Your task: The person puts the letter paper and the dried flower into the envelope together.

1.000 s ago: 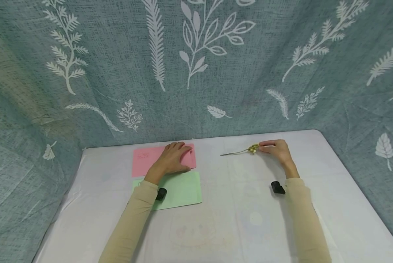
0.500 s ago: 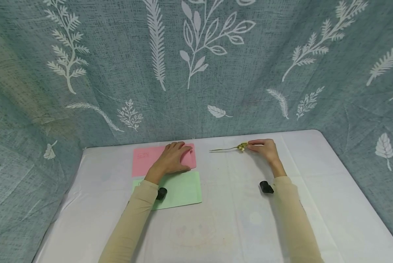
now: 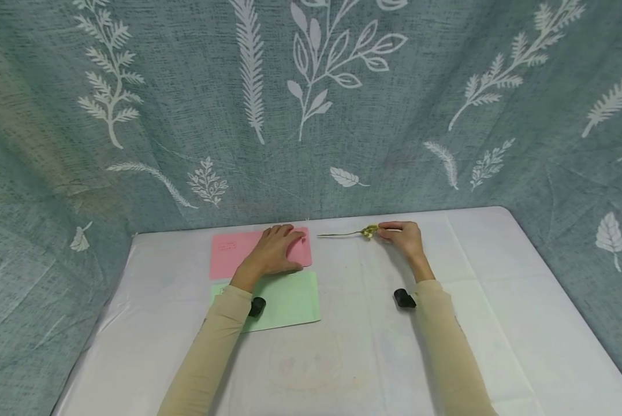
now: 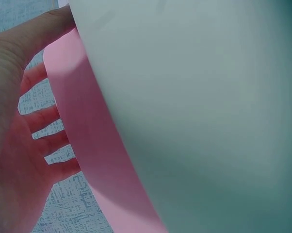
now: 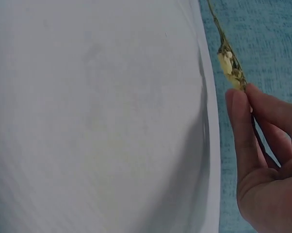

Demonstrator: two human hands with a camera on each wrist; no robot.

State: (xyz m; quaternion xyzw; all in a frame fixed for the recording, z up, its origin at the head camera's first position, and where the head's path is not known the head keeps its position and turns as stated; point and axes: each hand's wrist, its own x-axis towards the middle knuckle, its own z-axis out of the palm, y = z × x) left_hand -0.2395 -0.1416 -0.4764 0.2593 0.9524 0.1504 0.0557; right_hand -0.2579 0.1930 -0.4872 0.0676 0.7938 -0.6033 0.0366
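My left hand (image 3: 271, 252) lies across a pink envelope (image 3: 231, 251), fingers curved over its far side and thumb at its near edge. In the left wrist view, the fingertips are hidden behind the pink edge. Directly in front of it, a light green envelope (image 3: 290, 300) lies partly under my left forearm. My right hand (image 3: 403, 237) pinches a thin flower sprig (image 3: 369, 231) by its small yellowish head. Its bare stem points left, the tip close to the pink envelope's right edge. The right wrist view shows thumb and fingertips meeting at the blossom (image 5: 232, 65).
Both envelopes lie on a white cloth-covered table (image 3: 352, 358). A blue-green curtain (image 3: 290, 162) with white leaf prints hangs behind it and along its sides. Small black devices, such as the one (image 3: 404, 299) by the right sleeve, sit at both wrists.
My right hand has moved left with the flower sprig, bringing the stem tip close to the pink envelope. The left hand and both envelopes have stayed in place.
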